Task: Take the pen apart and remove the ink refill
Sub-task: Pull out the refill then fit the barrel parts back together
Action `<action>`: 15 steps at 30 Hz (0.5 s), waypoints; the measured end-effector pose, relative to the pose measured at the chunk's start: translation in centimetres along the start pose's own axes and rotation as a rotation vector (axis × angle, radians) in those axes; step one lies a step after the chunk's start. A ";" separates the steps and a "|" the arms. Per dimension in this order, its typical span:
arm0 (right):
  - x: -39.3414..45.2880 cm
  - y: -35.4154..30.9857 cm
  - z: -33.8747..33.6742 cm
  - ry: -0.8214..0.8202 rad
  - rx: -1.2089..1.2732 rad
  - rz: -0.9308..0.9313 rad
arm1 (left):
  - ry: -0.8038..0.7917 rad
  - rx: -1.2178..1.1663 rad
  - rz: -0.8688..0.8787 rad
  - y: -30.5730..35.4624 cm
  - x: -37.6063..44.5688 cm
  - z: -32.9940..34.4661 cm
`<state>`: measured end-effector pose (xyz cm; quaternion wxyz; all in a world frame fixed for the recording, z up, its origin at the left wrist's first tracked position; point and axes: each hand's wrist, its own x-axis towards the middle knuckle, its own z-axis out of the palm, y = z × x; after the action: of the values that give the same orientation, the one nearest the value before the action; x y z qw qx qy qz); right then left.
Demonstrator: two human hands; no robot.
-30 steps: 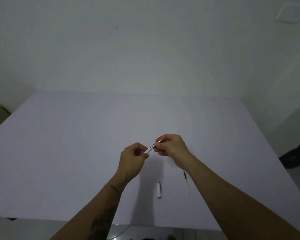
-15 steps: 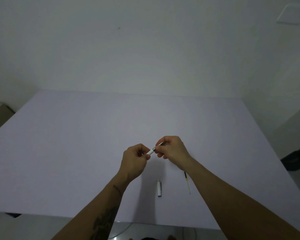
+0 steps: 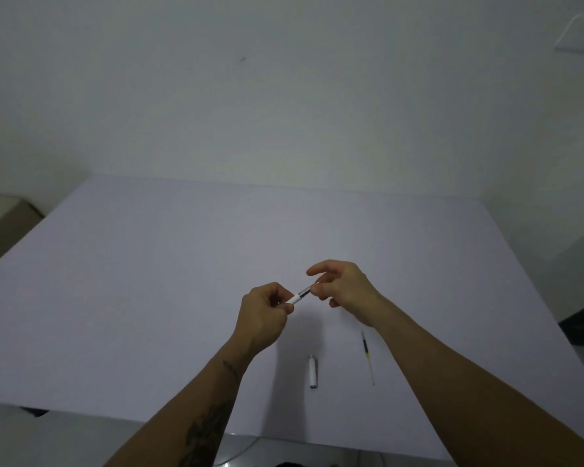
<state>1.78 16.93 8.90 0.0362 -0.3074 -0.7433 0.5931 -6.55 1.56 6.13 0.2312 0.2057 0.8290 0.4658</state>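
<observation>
Both hands meet above the near middle of a pale lavender table. The left hand is curled into a loose fist around the white pen barrel, thumb and forefinger closed on it, so that only a short white stretch pokes out toward the right and a little upward. That exposed stretch ends in a dark, metallic-looking collar.

The right hand sits just beside that end. Its fingers are spread and partly uncurled, the forefinger lifted clear above the pen. The lower fingertips come right up to the collar, and a thin bit of the pen seems to run on behind them, but from here I cannot tell whether they pinch it or merely touch it.

Two loose parts lie on the table nearer the person, below the hands. A short white pen cap rests roughly lengthwise toward the near edge, under the gap between the two forearms. To its right, well apart from it, lies the slim ink refill, dark along its upper part, with a yellowish band below that and pale toward its near end. It sits just beside the right forearm, free of both hands. A tattoo marks the left forearm.
</observation>
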 end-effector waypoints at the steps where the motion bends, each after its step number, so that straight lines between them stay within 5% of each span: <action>1: 0.0 0.0 0.1 -0.004 -0.013 -0.008 | -0.002 -0.003 -0.003 0.0 0.0 0.1; 10: 0.1 0.9 1.5 0.115 0.048 0.040 | -0.032 -0.022 0.001 0.6 0.5 0.5; 15: -0.3 1.4 0.8 0.034 0.091 0.037 | -0.035 0.032 0.001 0.4 0.4 0.7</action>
<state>2.26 16.23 7.55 0.0517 -0.3294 -0.7090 0.6214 -6.40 2.50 6.09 0.2422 0.2181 0.8320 0.4489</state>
